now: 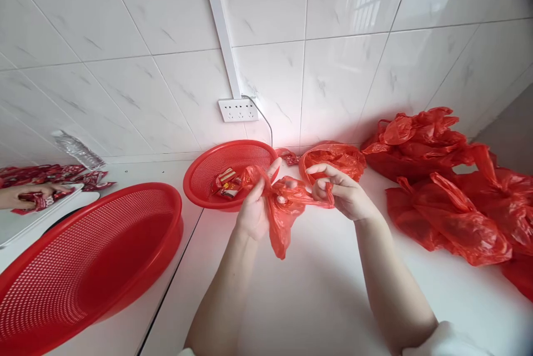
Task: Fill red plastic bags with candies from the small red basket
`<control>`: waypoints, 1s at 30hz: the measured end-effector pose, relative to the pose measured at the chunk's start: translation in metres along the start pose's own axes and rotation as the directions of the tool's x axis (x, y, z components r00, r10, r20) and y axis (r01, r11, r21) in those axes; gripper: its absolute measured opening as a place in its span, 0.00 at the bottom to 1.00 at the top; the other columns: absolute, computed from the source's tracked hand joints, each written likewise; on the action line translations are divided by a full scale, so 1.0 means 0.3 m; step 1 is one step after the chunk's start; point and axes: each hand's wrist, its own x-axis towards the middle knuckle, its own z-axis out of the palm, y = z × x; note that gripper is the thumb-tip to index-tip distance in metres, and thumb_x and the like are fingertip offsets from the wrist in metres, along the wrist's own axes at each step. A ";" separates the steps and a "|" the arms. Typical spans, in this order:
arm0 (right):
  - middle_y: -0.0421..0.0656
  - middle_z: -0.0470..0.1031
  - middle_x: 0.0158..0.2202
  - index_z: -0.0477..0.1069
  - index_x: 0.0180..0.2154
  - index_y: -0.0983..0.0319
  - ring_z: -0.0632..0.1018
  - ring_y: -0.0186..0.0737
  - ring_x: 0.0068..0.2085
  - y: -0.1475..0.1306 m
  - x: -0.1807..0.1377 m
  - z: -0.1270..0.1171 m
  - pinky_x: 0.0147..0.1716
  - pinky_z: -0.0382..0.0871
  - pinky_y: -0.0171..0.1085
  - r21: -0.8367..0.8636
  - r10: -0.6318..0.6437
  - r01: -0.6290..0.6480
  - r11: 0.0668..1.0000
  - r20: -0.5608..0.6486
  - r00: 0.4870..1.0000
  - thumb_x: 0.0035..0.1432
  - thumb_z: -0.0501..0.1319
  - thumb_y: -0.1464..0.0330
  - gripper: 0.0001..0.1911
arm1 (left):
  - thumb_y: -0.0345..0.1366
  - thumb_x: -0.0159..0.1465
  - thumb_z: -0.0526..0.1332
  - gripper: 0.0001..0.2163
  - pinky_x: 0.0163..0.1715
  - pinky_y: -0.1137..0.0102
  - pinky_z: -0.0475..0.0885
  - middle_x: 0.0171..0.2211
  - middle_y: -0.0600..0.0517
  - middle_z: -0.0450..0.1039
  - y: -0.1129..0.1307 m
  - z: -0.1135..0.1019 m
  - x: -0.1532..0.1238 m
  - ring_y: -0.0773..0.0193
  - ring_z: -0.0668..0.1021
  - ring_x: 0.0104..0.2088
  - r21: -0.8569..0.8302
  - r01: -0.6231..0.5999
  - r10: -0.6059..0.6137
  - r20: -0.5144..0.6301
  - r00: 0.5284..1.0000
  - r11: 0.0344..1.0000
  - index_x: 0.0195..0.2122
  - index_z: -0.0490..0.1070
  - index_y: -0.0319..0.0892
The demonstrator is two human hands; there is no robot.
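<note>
A crumpled red plastic bag [287, 200] hangs in the air between my two hands, above the white table. My left hand [255, 214] is closed on its gathered left part, with the thumb up. The fingers of my right hand [343, 192] are curled round a stretched strip of the bag, which looks like its handle. Just behind my left hand stands a small red basket [195, 178] with a few printed packets [228, 182] in it. Another red plastic bag [339, 159], its mouth spread wide, lies behind my right hand.
Several filled red bags [462, 211] are heaped at the right. A large red basket [137, 245] stands at the left. Beyond it another person's hand [35, 196] holds red packets by a clear bottle [79, 150]. A power strip [238, 110] is on the tiled wall.
</note>
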 end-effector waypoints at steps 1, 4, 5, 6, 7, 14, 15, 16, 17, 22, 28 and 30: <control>0.33 0.59 0.21 0.67 0.47 0.57 0.63 0.32 0.24 0.005 0.006 -0.007 0.28 0.62 0.35 -0.022 0.024 -0.024 0.999 0.011 1.000 0.58 0.58 0.68 0.13 | 0.41 0.67 0.56 0.21 0.30 0.75 0.69 0.32 0.51 0.74 -0.004 -0.004 0.003 0.72 0.71 0.24 0.005 0.003 -0.003 0.018 1.000 1.000 0.62 0.63 0.49; 0.39 0.66 0.31 0.68 0.45 0.59 0.70 0.34 0.32 0.010 0.010 -0.031 0.33 0.66 0.36 -0.192 0.063 -0.037 0.981 0.134 0.989 0.55 0.58 0.73 0.14 | 0.40 0.65 0.57 0.23 0.29 0.74 0.68 0.27 0.53 0.69 -0.009 -0.021 0.008 0.70 0.70 0.24 0.059 0.013 -0.017 0.067 0.998 0.998 0.62 0.62 0.47; 0.41 0.68 0.37 0.69 0.45 0.58 0.72 0.36 0.38 0.006 0.007 -0.038 0.37 0.67 0.37 -0.252 0.066 -0.025 0.967 0.158 0.985 0.54 0.58 0.74 0.15 | 0.39 0.63 0.59 0.25 0.29 0.74 0.67 0.27 0.53 0.68 -0.008 -0.027 0.007 0.70 0.69 0.24 0.083 0.013 -0.021 0.088 0.996 0.996 0.62 0.63 0.46; 0.43 0.69 0.43 0.69 0.46 0.58 0.72 0.39 0.43 0.001 0.003 -0.043 0.41 0.68 0.39 -0.302 0.062 -0.012 0.953 0.155 0.986 0.54 0.58 0.74 0.16 | 0.37 0.59 0.62 0.27 0.30 0.74 0.67 0.28 0.53 0.68 -0.006 -0.031 0.005 0.70 0.69 0.25 0.111 0.017 -0.030 0.115 0.993 0.994 0.61 0.63 0.45; 0.45 0.67 0.49 0.68 0.47 0.57 0.71 0.41 0.49 -0.005 -0.001 -0.045 0.45 0.68 0.41 -0.339 0.047 0.000 0.941 0.130 0.990 0.55 0.58 0.74 0.17 | 0.34 0.55 0.64 0.30 0.31 0.73 0.67 0.29 0.53 0.68 -0.003 -0.034 0.002 0.69 0.69 0.26 0.144 0.022 -0.043 0.148 0.988 0.989 0.61 0.64 0.44; 0.47 0.74 0.48 0.64 0.54 0.59 0.72 0.43 0.53 -0.013 0.011 0.006 0.55 0.64 0.48 -0.291 -0.004 0.090 0.953 0.284 0.959 0.63 0.56 0.68 0.17 | 0.28 0.52 0.66 0.30 0.34 0.72 0.66 0.32 0.53 0.67 -0.007 -0.040 -0.013 0.69 0.69 0.30 0.418 0.011 -0.145 0.292 0.945 0.908 0.58 0.65 0.46; 0.46 0.75 0.44 0.64 0.54 0.60 0.74 0.42 0.50 -0.010 0.014 0.016 0.53 0.65 0.47 -0.292 -0.002 0.095 0.952 0.305 0.952 0.63 0.57 0.68 0.17 | 0.29 0.53 0.66 0.29 0.34 0.72 0.66 0.32 0.53 0.67 -0.008 -0.040 -0.012 0.69 0.69 0.30 0.452 0.000 -0.149 0.294 0.944 0.892 0.58 0.65 0.46; 0.45 0.76 0.41 0.64 0.53 0.61 0.75 0.42 0.47 -0.006 0.016 0.025 0.51 0.67 0.46 -0.303 -0.007 0.103 0.947 0.303 0.953 0.62 0.58 0.68 0.17 | 0.30 0.55 0.66 0.28 0.34 0.72 0.67 0.31 0.52 0.67 -0.007 -0.040 -0.011 0.68 0.70 0.31 0.486 -0.012 -0.151 0.294 0.944 0.874 0.57 0.65 0.46; 0.45 0.75 0.40 0.64 0.52 0.61 0.75 0.41 0.46 -0.003 0.017 0.032 0.49 0.68 0.44 -0.316 -0.019 0.113 0.942 0.286 0.958 0.61 0.59 0.70 0.17 | 0.30 0.56 0.66 0.26 0.34 0.72 0.67 0.32 0.52 0.68 -0.006 -0.039 -0.011 0.68 0.70 0.32 0.517 -0.028 -0.148 0.296 0.944 0.856 0.56 0.66 0.47; 0.42 0.73 0.41 0.67 0.48 0.61 0.76 0.37 0.41 0.016 0.022 0.057 0.42 0.70 0.37 -0.273 -0.047 0.110 0.956 0.228 0.973 0.54 0.58 0.78 0.19 | 0.32 0.58 0.66 0.17 0.39 0.68 0.70 0.38 0.50 0.70 0.007 -0.021 -0.016 0.67 0.73 0.34 0.665 -0.114 -0.111 0.286 0.952 0.738 0.49 0.70 0.46; 0.37 0.71 0.30 0.67 0.34 0.62 0.72 0.32 0.31 0.043 0.037 0.064 0.31 0.65 0.32 -0.414 0.063 -0.010 0.910 0.113 0.992 0.55 0.58 0.75 0.04 | 0.33 0.61 0.63 0.15 0.37 0.68 0.71 0.34 0.51 0.72 0.023 -0.014 -0.027 0.64 0.75 0.36 0.831 -0.118 -0.072 0.186 0.980 0.543 0.49 0.68 0.44; 0.35 0.69 0.28 0.67 0.32 0.62 0.69 0.31 0.28 0.041 0.038 0.066 0.28 0.62 0.31 -0.499 0.062 -0.009 0.866 0.090 0.994 0.54 0.58 0.74 0.02 | 0.34 0.61 0.64 0.15 0.35 0.69 0.71 0.34 0.51 0.73 0.032 -0.016 -0.031 0.64 0.76 0.36 0.852 -0.094 -0.086 0.160 0.983 0.515 0.50 0.68 0.44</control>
